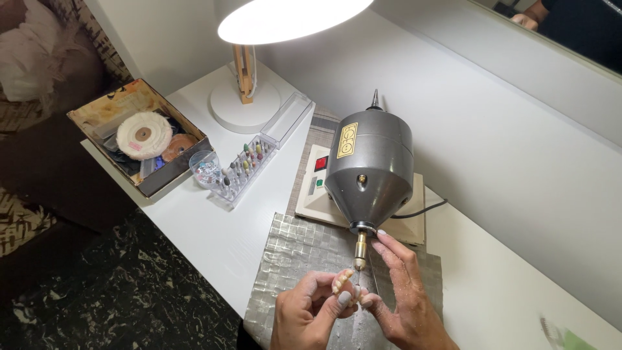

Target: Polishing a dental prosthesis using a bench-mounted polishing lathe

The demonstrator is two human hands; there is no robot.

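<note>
A grey bench polishing motor [369, 168] stands on a cream base [315, 194], its brass spindle and thin bur [359, 253] pointing toward me. My left hand [304, 314] and my right hand [405, 295] together hold a small denture with pale teeth [342, 283] right at the tip of the bur. Fingers of both hands pinch the denture; my right hand's index finger stretches up beside the spindle.
A silver woven mat [291, 259] lies under my hands on the white table [214, 233]. A clear bur rack [246, 165], a small jar [206, 170], a box with a white buffing wheel [144, 135] and a lamp [245, 104] stand at the back left.
</note>
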